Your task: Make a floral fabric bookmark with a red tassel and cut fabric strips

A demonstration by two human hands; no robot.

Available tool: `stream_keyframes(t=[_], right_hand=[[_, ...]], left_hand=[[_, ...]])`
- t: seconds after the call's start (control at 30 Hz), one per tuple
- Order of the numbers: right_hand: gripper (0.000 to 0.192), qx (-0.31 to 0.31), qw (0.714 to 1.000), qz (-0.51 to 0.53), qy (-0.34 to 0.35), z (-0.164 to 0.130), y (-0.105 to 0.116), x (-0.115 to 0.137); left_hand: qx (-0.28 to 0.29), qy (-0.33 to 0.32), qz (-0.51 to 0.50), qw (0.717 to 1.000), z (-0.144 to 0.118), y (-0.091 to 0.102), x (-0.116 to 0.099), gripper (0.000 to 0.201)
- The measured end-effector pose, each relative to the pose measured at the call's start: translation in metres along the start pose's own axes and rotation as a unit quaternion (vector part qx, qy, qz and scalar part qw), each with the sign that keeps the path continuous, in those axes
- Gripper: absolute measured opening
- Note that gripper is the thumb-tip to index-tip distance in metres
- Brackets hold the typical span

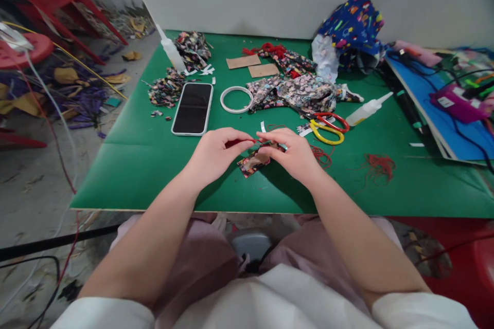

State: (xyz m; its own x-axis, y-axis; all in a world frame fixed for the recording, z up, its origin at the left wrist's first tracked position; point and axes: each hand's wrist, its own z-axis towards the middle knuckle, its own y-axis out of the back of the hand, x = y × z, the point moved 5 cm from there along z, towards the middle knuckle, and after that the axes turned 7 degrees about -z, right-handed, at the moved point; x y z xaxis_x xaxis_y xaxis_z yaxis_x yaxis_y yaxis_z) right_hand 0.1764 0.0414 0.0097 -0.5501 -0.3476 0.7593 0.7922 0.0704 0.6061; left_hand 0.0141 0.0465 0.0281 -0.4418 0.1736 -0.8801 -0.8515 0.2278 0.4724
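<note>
My left hand and my right hand meet over the green table, near its front edge. Between their fingertips runs a thin red thread, pinched by both. Under my right hand lies a small floral fabric piece, which that hand holds along with the thread. More loose red thread lies to the right on the table.
A phone lies face up left of a white ring. Floral fabric, red and yellow scissors, two glue bottles, cardboard pieces and fabric scraps sit further back. Cables and a blue board crowd the right.
</note>
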Motion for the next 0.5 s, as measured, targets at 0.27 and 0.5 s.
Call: stream_keyframes(t=[0.27, 0.5], right_hand=[[0.026, 0.086, 0.976, 0.185, -0.078, -0.003, -0.004, 0.004], [0.028, 0.151, 0.948, 0.258, -0.11, -0.006, -0.018, 0.0]], left_hand=[[0.022, -0.119, 0.066, 0.99, -0.006, -0.004, -0.011, 0.018], [0.041, -0.132, 0.094, 0.986, -0.009, -0.006, -0.013, 0.018]])
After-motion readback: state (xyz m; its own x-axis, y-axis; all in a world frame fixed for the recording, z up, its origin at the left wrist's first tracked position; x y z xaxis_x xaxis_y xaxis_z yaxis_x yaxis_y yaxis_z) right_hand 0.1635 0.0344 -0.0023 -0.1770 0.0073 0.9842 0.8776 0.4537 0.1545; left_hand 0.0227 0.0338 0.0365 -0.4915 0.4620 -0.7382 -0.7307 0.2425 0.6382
